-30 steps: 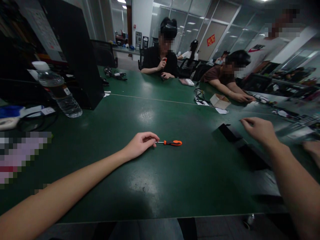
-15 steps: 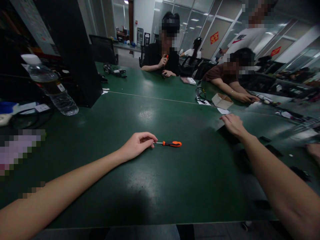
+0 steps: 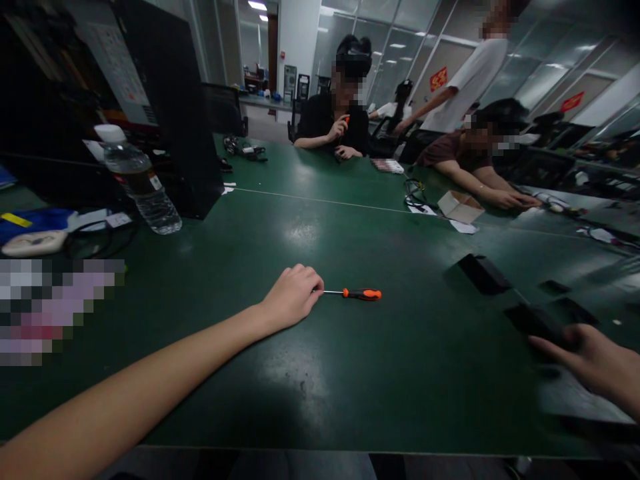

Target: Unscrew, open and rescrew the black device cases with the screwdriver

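Note:
A screwdriver [image 3: 363,294] with an orange and black handle lies on the green table, its handle pointing right. My left hand [image 3: 294,298] rests on the tabletop, fingers curled closed around the tip end of its shaft; the tip itself is hidden. At the right, blurred by motion, my right hand [image 3: 597,363] grips a dark block-like piece [image 3: 537,325], thumb along its near side. Just beyond that piece sits a black box-shaped object [image 3: 483,273] on the table.
A water bottle [image 3: 143,183] stands by a black computer case [image 3: 170,113] at the left. Across the table are an open cardboard box [image 3: 460,205], cables [image 3: 415,192] and seated people. More dark pieces [image 3: 575,310] lie at the right.
My right hand has come back toward me and to the right, now with a dark piece in it. My left fingers have closed more around the shaft. The view has shifted slightly left.

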`<act>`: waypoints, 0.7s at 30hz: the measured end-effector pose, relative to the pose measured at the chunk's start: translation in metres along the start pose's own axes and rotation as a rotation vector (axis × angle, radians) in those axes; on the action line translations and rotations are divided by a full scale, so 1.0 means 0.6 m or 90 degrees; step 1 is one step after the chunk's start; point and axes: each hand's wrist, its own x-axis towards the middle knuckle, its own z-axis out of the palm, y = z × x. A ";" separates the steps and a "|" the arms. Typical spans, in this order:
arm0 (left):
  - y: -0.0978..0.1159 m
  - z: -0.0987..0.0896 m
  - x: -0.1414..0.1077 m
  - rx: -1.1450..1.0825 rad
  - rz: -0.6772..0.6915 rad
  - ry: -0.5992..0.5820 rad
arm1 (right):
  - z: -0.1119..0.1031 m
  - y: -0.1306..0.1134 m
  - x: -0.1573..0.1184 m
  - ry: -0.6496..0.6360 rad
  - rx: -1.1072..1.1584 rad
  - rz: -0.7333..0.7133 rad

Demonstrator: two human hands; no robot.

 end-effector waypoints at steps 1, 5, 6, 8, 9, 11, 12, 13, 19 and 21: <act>0.001 -0.001 0.000 -0.008 -0.002 -0.002 | 0.003 0.003 -0.018 -0.001 0.004 -0.015; -0.001 -0.003 0.002 -0.049 0.002 -0.005 | 0.006 -0.072 -0.096 -0.081 0.043 -0.297; -0.002 -0.003 0.002 -0.051 0.010 -0.009 | 0.006 -0.108 -0.115 -0.105 0.052 -0.383; -0.006 -0.004 0.002 -0.037 0.046 -0.017 | 0.011 -0.192 -0.148 -0.122 0.072 -0.540; -0.007 -0.004 0.001 -0.027 0.074 -0.020 | 0.015 -0.236 -0.162 -0.124 0.081 -0.597; -0.009 -0.006 -0.001 -0.010 0.141 -0.025 | 0.026 -0.321 -0.188 -0.140 0.091 -0.678; -0.009 -0.008 -0.003 -0.006 0.172 -0.027 | 0.032 -0.360 -0.201 -0.151 0.090 -0.717; -0.009 -0.010 -0.004 -0.003 0.199 -0.027 | 0.040 -0.393 -0.214 -0.159 0.091 -0.753; 0.001 -0.023 -0.014 0.049 0.266 0.044 | 0.081 -0.470 -0.284 -0.246 0.197 -0.903; 0.003 -0.023 -0.016 0.061 0.258 0.089 | 0.086 -0.454 -0.289 -0.265 0.227 -0.902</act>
